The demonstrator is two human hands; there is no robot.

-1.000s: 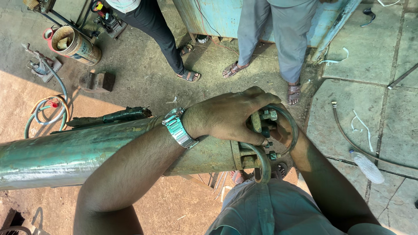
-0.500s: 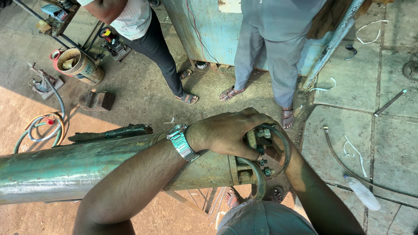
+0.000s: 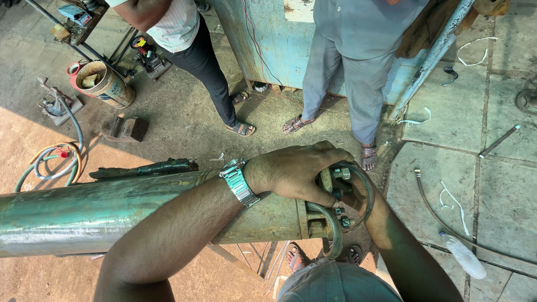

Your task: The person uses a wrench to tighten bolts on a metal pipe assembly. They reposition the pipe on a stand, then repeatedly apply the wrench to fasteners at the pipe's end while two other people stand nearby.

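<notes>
Dusty floor [image 3: 184, 120] below; my view's pulled back, both hands unmoved, left hand [image 3: 296, 173] clamped over flange bolts [image 3: 338, 174], right hand [image 3: 358, 196] gripping beneath the green pipe [image 3: 84, 218].

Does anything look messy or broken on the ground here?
Yes. A clear plastic bottle lies tipped over on the paving, near a loose dark hose. Cut white wire bits are scattered beside them. The big green pipe looks worn and patchy.
</notes>
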